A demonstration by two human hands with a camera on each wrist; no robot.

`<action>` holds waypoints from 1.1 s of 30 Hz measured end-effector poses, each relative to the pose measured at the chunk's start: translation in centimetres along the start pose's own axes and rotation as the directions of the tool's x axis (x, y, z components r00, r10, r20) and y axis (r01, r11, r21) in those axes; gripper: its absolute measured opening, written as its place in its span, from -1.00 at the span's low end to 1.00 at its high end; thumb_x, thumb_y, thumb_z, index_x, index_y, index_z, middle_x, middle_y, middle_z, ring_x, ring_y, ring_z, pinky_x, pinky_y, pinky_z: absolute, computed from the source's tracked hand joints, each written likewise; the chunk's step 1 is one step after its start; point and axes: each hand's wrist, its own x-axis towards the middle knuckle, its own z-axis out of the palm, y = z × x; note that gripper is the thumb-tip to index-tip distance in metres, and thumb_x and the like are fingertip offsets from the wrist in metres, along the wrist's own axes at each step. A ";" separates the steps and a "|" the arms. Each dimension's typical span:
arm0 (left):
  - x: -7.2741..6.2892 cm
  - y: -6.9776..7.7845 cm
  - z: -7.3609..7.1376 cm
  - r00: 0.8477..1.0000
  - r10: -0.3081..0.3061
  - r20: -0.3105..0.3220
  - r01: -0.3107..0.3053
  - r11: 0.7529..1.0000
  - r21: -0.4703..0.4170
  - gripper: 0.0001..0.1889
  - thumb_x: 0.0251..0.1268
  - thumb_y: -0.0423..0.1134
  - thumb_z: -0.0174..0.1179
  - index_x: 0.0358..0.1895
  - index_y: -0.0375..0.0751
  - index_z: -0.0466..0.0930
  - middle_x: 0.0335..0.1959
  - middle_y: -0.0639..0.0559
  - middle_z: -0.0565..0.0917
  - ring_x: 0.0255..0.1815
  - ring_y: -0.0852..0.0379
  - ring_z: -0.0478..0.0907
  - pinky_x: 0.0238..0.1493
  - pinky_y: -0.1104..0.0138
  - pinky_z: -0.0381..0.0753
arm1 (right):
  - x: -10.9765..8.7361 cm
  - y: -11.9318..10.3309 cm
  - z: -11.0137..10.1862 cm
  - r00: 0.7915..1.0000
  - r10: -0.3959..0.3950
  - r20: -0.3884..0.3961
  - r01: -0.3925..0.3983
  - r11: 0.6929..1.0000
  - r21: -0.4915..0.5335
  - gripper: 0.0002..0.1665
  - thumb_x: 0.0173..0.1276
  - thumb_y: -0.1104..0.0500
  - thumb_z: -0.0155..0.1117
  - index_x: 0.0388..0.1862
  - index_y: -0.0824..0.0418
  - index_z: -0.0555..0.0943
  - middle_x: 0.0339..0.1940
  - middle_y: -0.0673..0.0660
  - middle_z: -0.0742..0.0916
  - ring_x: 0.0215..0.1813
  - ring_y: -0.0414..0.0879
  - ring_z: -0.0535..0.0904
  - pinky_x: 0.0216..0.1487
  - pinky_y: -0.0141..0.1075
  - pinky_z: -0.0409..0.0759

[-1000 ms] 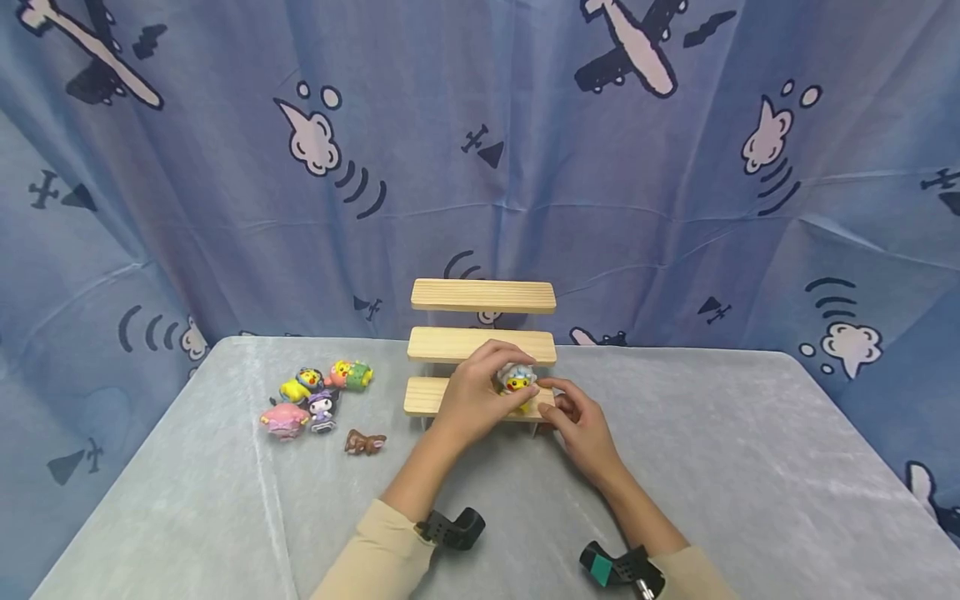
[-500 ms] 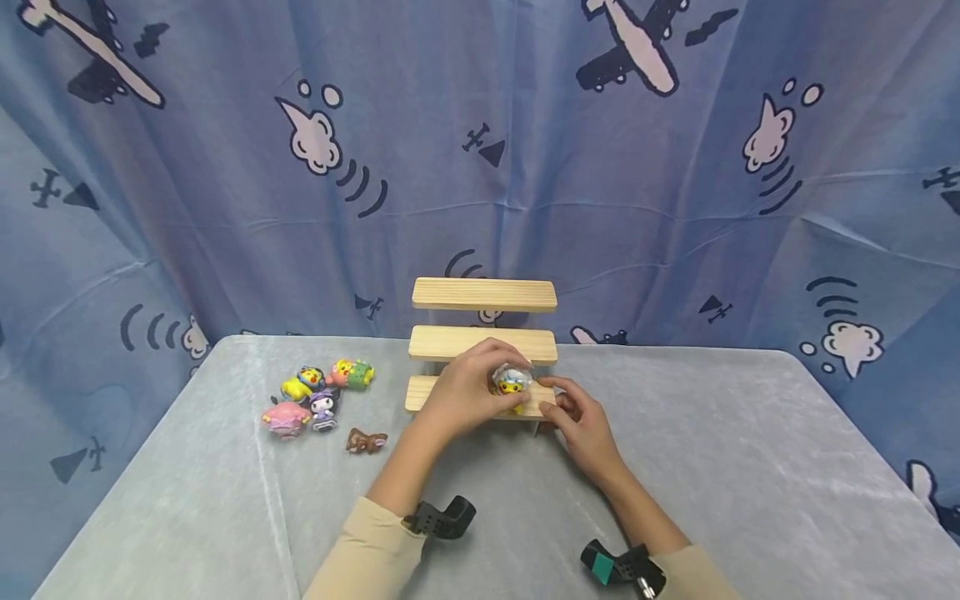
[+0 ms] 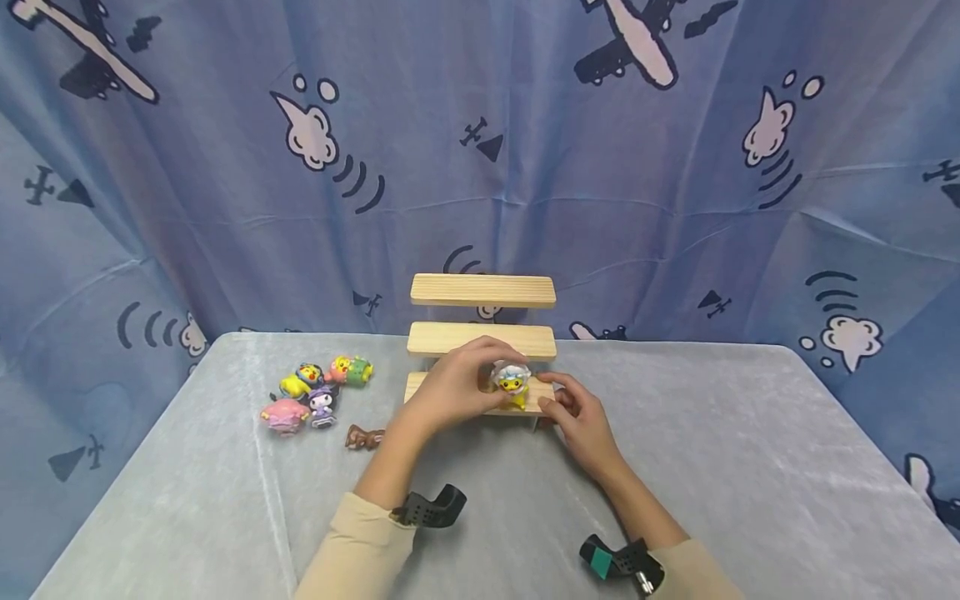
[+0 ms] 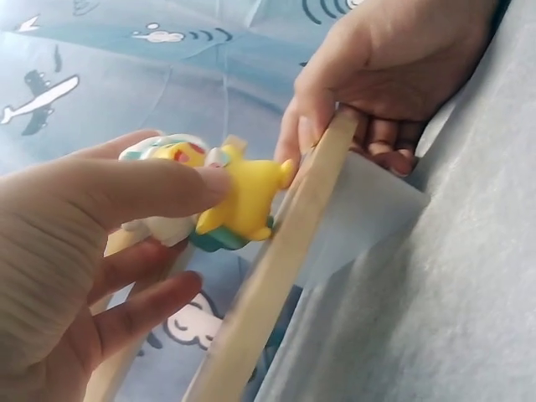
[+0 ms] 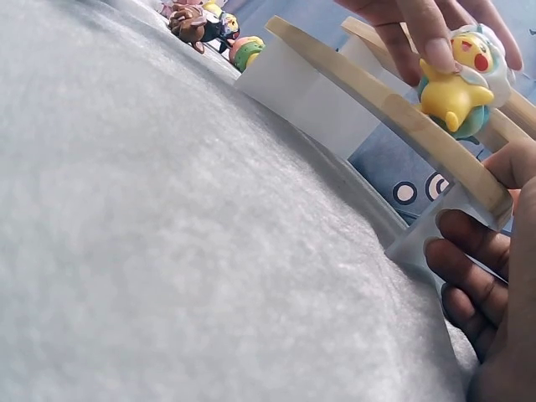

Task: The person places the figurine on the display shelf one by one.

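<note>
My left hand (image 3: 455, 385) pinches a small yellow figurine (image 3: 513, 384) with a white-and-blue hood between thumb and fingers. It is upright over the right part of the lowest board (image 3: 420, 385) of a three-tier wooden display stand. In the right wrist view the figurine's feet (image 5: 453, 120) are at the board's edge; whether they touch is hard to tell. My right hand (image 3: 588, 430) grips the right end of that same board, with several fingers (image 5: 469, 272) curled below it. A translucent side panel (image 4: 360, 213) supports the board.
Left of the stand, several figurines lie grouped: a pink one (image 3: 285, 416), a purple-and-white one (image 3: 322, 406), a yellow-and-blue one (image 3: 302, 381) and a pink-and-green one (image 3: 350, 371). A brown figurine (image 3: 363, 437) is partly behind my left forearm. A printed blue curtain (image 3: 480, 167) hangs behind.
My left hand and the figurine have shifted slightly left along the lowest board, and the left forearm now covers part of the brown figurine. My right hand keeps its grip on the board's end.
</note>
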 end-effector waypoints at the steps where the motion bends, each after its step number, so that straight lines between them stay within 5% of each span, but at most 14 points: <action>1: 0.0 0.1 0.1 1.000 0.004 -0.006 -0.004 1.000 0.009 -0.50 0.05 -0.33 0.53 0.13 0.00 0.69 0.14 0.09 0.67 -0.17 0.14 0.60 -0.12 0.31 0.58 | 0.0 0.0 0.0 1.000 0.001 0.000 -0.001 1.000 0.001 -0.61 0.49 0.23 0.21 0.27 0.22 0.54 -0.38 0.23 0.72 -0.35 -0.21 0.66 -0.20 -0.35 0.72; 9: 0.3 0.7 0.5 0.998 0.043 -0.039 -0.038 0.993 0.113 -0.51 0.07 -0.29 0.53 0.13 0.04 0.69 0.15 0.14 0.67 0.13 0.14 0.64 0.16 0.22 0.63 | 0.0 -0.1 -0.1 1.000 -0.019 0.004 0.019 1.000 0.011 -0.61 0.49 0.24 0.21 0.26 0.26 0.54 -0.44 0.19 0.69 -0.35 -0.19 0.64 -0.19 -0.33 0.72; 15: 0.3 0.8 0.6 0.997 0.072 -0.030 -0.067 0.986 0.155 -0.51 0.08 -0.27 0.52 0.15 0.06 0.68 0.16 0.17 0.66 0.18 0.15 0.62 0.20 0.22 0.61 | 0.1 -0.1 -0.1 1.000 -0.017 -0.005 0.017 1.000 0.006 -0.61 0.49 0.24 0.21 0.25 0.25 0.54 -0.45 0.12 0.69 -0.35 -0.20 0.65 -0.20 -0.33 0.72; 23: 0.2 1.5 0.2 0.999 0.032 -0.005 -0.030 0.988 0.148 -0.47 0.15 -0.27 0.46 0.23 0.10 0.62 0.16 0.17 0.66 -0.24 0.19 0.59 -0.08 0.25 0.61 | 0.0 0.0 0.1 1.000 -0.025 0.004 0.025 0.999 0.030 -0.61 0.49 0.26 0.21 0.25 0.29 0.53 -0.38 0.23 0.71 -0.35 -0.25 0.65 -0.19 -0.34 0.72; 33: 0.0 2.1 -0.9 1.000 0.011 -0.005 -0.009 0.981 0.194 -0.50 0.14 -0.24 0.48 0.19 0.04 0.64 0.17 0.14 0.66 0.12 0.13 0.64 0.14 0.19 0.64 | 0.0 0.1 0.1 1.000 -0.022 0.004 0.022 0.999 0.029 -0.61 0.49 0.26 0.21 0.25 0.29 0.54 -0.39 0.31 0.71 -0.35 -0.24 0.65 -0.19 -0.33 0.72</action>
